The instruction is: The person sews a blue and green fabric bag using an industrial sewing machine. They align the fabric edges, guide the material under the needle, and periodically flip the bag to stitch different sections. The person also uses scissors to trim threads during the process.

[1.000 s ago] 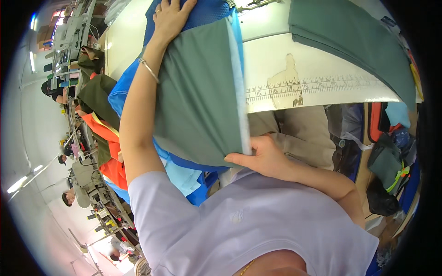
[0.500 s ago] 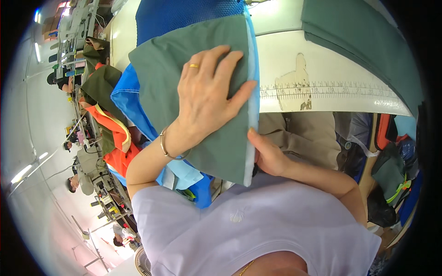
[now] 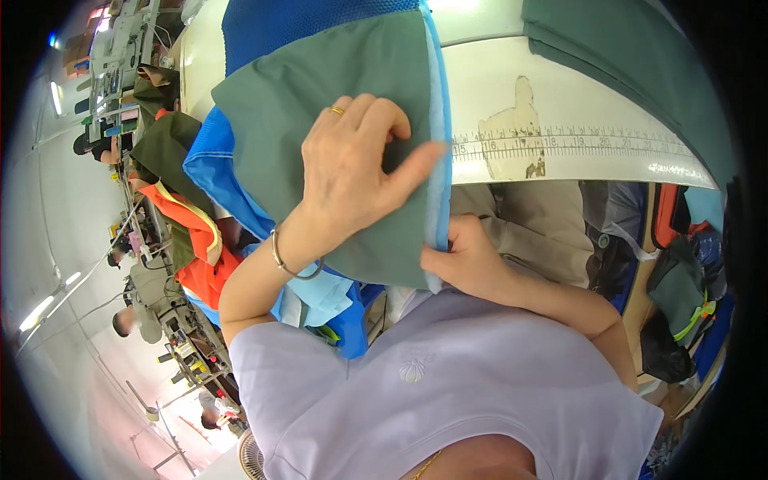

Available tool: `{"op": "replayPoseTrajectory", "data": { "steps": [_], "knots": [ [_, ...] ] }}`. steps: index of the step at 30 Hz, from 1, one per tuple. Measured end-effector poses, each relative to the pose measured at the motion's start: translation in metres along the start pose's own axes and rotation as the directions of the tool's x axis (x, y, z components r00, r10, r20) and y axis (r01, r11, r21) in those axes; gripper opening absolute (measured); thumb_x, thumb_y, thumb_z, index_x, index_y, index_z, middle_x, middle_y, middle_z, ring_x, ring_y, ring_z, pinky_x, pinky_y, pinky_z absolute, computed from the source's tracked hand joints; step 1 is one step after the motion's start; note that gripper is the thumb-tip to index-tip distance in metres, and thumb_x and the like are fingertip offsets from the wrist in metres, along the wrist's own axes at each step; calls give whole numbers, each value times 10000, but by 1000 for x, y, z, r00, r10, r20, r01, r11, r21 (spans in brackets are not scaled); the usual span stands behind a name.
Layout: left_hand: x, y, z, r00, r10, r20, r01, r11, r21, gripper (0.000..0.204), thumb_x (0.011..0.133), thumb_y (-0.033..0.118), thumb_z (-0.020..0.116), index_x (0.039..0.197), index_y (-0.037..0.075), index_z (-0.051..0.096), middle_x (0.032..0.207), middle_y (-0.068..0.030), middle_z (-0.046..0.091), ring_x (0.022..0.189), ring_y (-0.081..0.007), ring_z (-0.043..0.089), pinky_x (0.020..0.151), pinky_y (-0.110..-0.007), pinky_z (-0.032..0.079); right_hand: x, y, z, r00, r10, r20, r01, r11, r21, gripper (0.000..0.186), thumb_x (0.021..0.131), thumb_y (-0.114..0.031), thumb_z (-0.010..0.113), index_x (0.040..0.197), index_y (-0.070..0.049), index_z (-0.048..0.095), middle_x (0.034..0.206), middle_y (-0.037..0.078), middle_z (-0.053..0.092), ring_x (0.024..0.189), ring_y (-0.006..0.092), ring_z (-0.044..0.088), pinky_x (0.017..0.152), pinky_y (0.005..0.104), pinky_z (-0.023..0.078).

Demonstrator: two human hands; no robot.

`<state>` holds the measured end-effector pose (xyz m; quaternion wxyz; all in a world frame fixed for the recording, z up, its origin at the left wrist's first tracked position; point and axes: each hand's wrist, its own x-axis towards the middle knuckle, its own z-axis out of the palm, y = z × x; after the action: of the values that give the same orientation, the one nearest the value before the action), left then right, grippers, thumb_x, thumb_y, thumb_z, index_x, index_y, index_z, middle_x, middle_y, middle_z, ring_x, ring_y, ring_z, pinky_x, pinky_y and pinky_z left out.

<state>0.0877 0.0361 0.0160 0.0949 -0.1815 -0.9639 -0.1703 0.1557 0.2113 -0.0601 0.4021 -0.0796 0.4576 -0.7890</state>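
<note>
A piece of green fabric (image 3: 280,112) lies before me, with blue mesh (image 3: 272,28) above it and a pale blue strip (image 3: 437,104) along its right edge. My left hand (image 3: 356,164) rests on the green fabric, fingers bent and thumb apart, the thumb tip near the strip. Lower down, my right hand (image 3: 464,256) grips the fabric's right edge between thumb and fingers; some fingertips are hidden. A bright blue piece with stitching (image 3: 212,160) shows beside the green fabric on the left.
The white work table (image 3: 600,104) has a measuring scale, with folded green fabric (image 3: 616,56) at its right. Olive and orange pieces (image 3: 208,276) pile at the left. Bags and fabric (image 3: 672,304) lie lower right. Other people (image 3: 124,320) sit at sewing machines along the far left.
My left hand has come down from the top of the fabric to its middle, fingers now more curled. My right hand has shifted along the edge, and the fabric's lower end moved down, then back up.
</note>
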Motion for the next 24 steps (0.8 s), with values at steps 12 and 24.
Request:
{"op": "replayPoseTrajectory", "data": {
  "steps": [12,24],
  "knots": [
    [1,9,-25,981,-161,106,181,959,-218,224,772,157,787,716,70,589,662,-48,597,625,-255,589,562,-373,460,1,-19,-1,997,74,13,-72,990,-121,218,887,-139,689,793,55,659,617,65,635,587,73,543,523,330,439],
    [-11,15,-31,933,-89,349,113,993,-46,261,738,184,843,753,57,616,723,-50,593,708,-244,567,639,-362,462,-12,-23,-27,906,-418,62,317,575,-754,179,815,-167,760,786,-28,651,676,76,639,505,233,564,505,383,476]
  ]
}}
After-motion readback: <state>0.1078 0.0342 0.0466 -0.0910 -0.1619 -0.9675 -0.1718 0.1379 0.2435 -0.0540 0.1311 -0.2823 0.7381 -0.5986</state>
